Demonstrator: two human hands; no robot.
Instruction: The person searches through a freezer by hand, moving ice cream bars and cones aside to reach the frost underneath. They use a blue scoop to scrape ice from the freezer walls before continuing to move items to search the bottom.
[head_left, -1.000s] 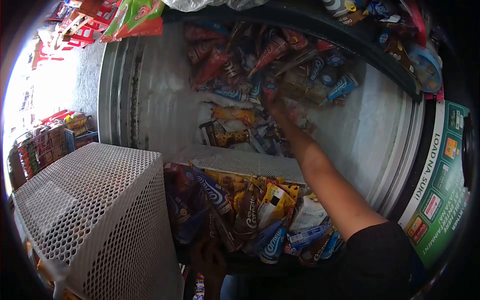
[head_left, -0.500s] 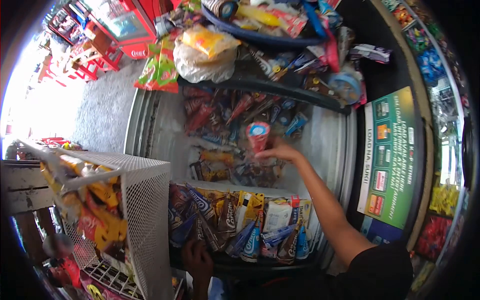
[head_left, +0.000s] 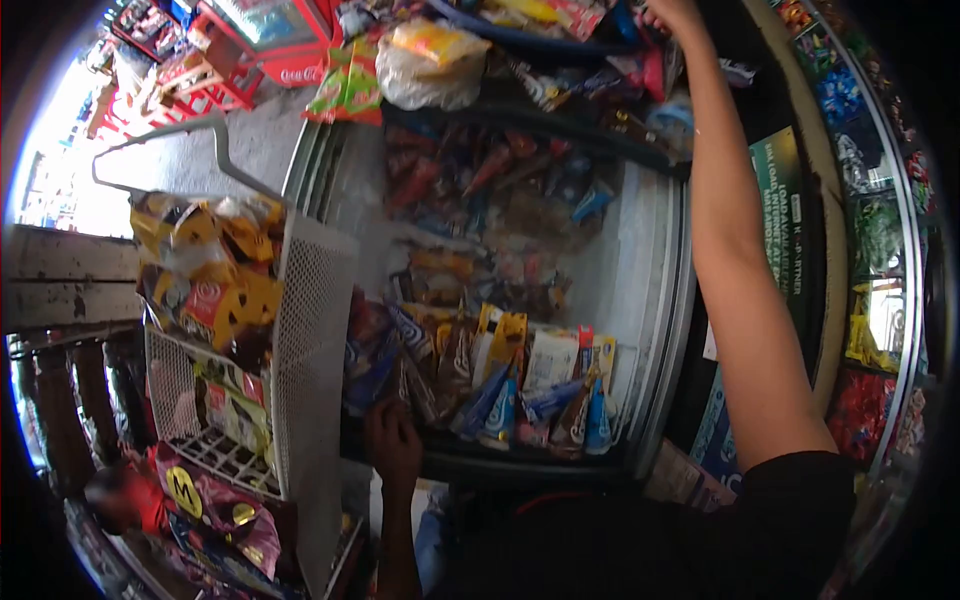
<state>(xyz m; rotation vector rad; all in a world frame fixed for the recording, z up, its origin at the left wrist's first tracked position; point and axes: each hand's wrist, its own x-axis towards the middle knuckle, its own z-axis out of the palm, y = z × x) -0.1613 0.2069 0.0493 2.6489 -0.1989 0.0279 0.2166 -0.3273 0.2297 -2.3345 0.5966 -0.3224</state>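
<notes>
My right arm reaches up to the top edge of the view, where my right hand [head_left: 672,14] is partly cut off, over the packets beyond the freezer; its fingers and anything in them cannot be made out. Below, in shadow, my left hand [head_left: 393,432] rests at the near edge of the open freezer [head_left: 655,300], fingers loosely bent and apart, with nothing seen in them. Just beyond it, wrapped cones [head_left: 500,415] and yellow packs [head_left: 497,345] fill a front compartment. Red-wrapped cones [head_left: 415,185] and a blue cone [head_left: 592,203] lie deeper inside.
At the left stands a white mesh basket [head_left: 315,330] of yellow snack packs [head_left: 215,300]. A plastic bag [head_left: 430,75] and a green packet [head_left: 347,85] sit on the far rim. A green sign [head_left: 780,210] and hanging packets [head_left: 865,400] are at the right.
My right hand has moved from inside the freezer up to the far side. The red cone it held no longer shows. The view has shifted; my left hand stays at the near edge.
</notes>
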